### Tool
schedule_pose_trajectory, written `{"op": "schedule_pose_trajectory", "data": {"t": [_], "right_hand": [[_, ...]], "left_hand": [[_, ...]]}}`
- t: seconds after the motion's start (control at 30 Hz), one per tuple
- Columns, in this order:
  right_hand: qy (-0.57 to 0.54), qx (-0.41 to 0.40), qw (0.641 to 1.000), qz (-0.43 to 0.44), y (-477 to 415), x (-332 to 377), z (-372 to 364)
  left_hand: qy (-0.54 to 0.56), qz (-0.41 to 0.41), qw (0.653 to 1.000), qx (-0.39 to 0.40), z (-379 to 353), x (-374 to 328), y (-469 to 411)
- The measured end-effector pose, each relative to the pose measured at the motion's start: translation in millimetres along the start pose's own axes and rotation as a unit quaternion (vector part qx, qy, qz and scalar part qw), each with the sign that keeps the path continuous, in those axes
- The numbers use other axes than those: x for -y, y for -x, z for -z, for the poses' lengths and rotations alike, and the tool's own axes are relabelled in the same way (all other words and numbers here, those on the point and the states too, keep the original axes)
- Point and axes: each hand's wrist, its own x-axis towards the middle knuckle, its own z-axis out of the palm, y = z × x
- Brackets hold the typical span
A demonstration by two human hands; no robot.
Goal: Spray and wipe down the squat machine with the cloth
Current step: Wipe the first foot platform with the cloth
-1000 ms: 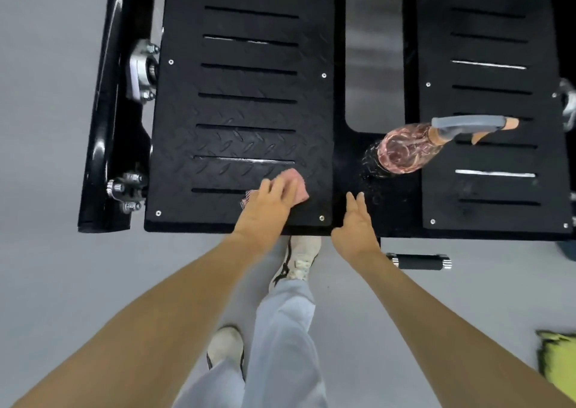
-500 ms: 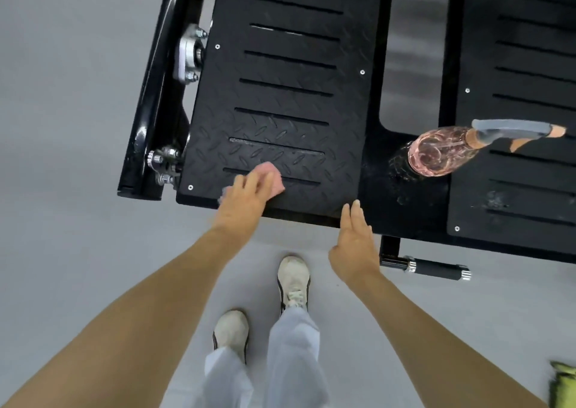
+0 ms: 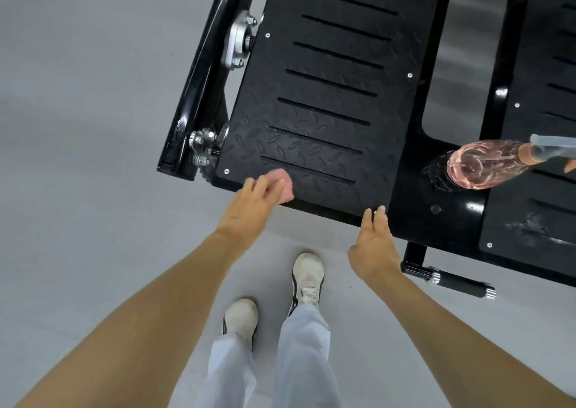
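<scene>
The squat machine's black diamond-tread footplate (image 3: 327, 102) fills the upper middle, slotted and bolted to a black frame. My left hand (image 3: 249, 208) presses a small pink cloth (image 3: 285, 187) flat onto the plate's near left corner, fingers straight over it. My right hand (image 3: 372, 245) hovers at the plate's front edge with straight fingers, holding nothing; whether the fingertips touch the edge I cannot tell. A clear spray bottle (image 3: 486, 164) with pink liquid and a grey trigger stands on the centre bar at the right. A wet smear (image 3: 530, 226) shows on the right plate.
A black frame rail with silver bolts and bearings (image 3: 205, 145) runs down the machine's left side. A black handle with chrome ends (image 3: 452, 281) sticks out below the front edge at the right. My two white shoes (image 3: 307, 278) stand on grey floor just before the machine.
My left hand slid the cloth leftward along the front of the plate to its near left corner. The view shifted left and the right hand drew back slightly to the edge.
</scene>
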Motion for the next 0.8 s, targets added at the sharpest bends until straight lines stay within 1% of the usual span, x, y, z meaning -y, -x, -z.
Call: {"op": "schedule_pose_trajectory", "data": {"t": [0.07,0.13,0.2,0.23,0.27,0.3,0.37,0.4,0.43,0.47,0.5,0.57,0.63,0.67,0.73,0.8], "right_hand": [[0.005,-0.005,1.0,-0.005,1,3,-1],[0.013,-0.012,1.0,-0.013,1,6,-3],[0.023,-0.023,0.999,-0.021,1,8,-6],[0.024,-0.028,0.999,-0.023,1,9,-8],[0.02,-0.031,0.999,-0.026,0,11,-11],[0.015,-0.032,0.999,-0.032,0,13,-12],[0.009,-0.03,0.999,-0.041,-2,18,-14],[0.007,-0.028,0.999,-0.046,-4,19,-14],[0.003,-0.027,0.998,-0.049,-5,20,-14],[0.0,-0.026,0.998,-0.051,-5,21,-14],[-0.001,-0.027,0.998,-0.05,-5,21,-14],[0.0,-0.032,0.998,-0.047,-5,19,-14],[0.0,-0.038,0.998,-0.044,-3,17,-14],[0.003,-0.042,0.998,-0.043,-2,17,-14],[0.004,-0.047,0.998,-0.042,-1,17,-14],[0.001,-0.05,0.998,-0.044,-1,18,-15]], "left_hand": [[0.055,0.112,0.991,-0.055,-2,33,10],[0.109,0.217,0.968,-0.068,-2,48,10],[0.17,0.284,0.941,-0.076,1,41,1],[0.202,0.295,0.929,-0.091,4,31,-4],[0.213,0.275,0.933,-0.086,5,19,-9],[0.183,0.228,0.954,-0.058,7,6,-14],[0.104,0.096,0.99,-0.003,8,-12,-18],[0.068,0.036,0.997,0.013,11,-12,-20],[0.045,-0.006,0.999,0.018,13,-5,-23],[0.028,-0.024,0.999,0.018,13,7,-23],[0.025,-0.009,1.0,0.017,14,21,-21],[0.068,0.089,0.994,-0.011,10,48,-15],[0.143,0.199,0.968,-0.058,4,63,-5],[0.181,0.236,0.952,-0.076,0,64,0],[0.22,0.263,0.933,-0.112,-10,57,11],[0.205,0.255,0.933,-0.152,-19,42,20]]}}
